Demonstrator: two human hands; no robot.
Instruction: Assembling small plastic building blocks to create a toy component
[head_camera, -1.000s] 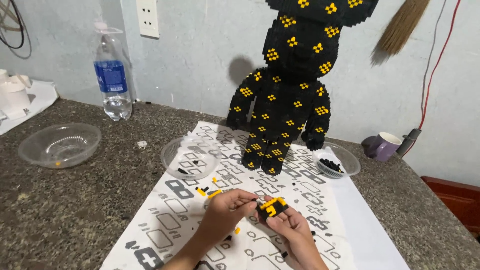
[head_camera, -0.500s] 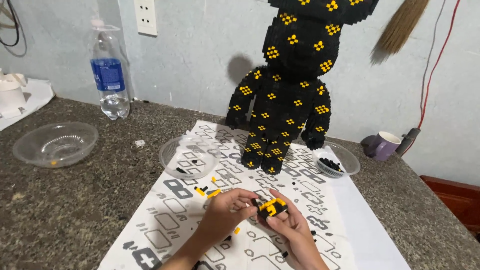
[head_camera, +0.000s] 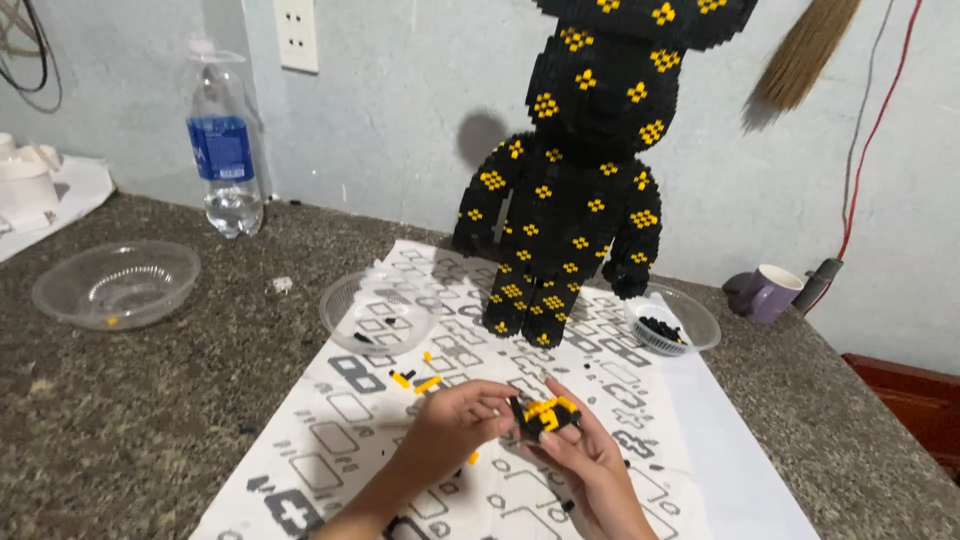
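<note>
My left hand (head_camera: 455, 425) and my right hand (head_camera: 590, 465) meet over a patterned white sheet (head_camera: 350, 430), both gripping a small black and yellow brick piece (head_camera: 545, 413). My left fingers pinch its left side, while my right hand cups it from below. A few loose yellow bricks (head_camera: 415, 382) lie on the sheet just left of my hands. Behind stands a tall black bear figure (head_camera: 580, 200) built of small bricks with yellow dot clusters.
A clear bowl (head_camera: 375, 312) sits on the sheet and another clear bowl (head_camera: 115, 285) on the stone counter at left. A small bowl of black bricks (head_camera: 672, 322), a purple mug (head_camera: 765, 293), a water bottle (head_camera: 225, 150) and a broom (head_camera: 800, 55) are nearby.
Both hands stay together on the brick piece with only slight shifts. The view has drifted a little.
</note>
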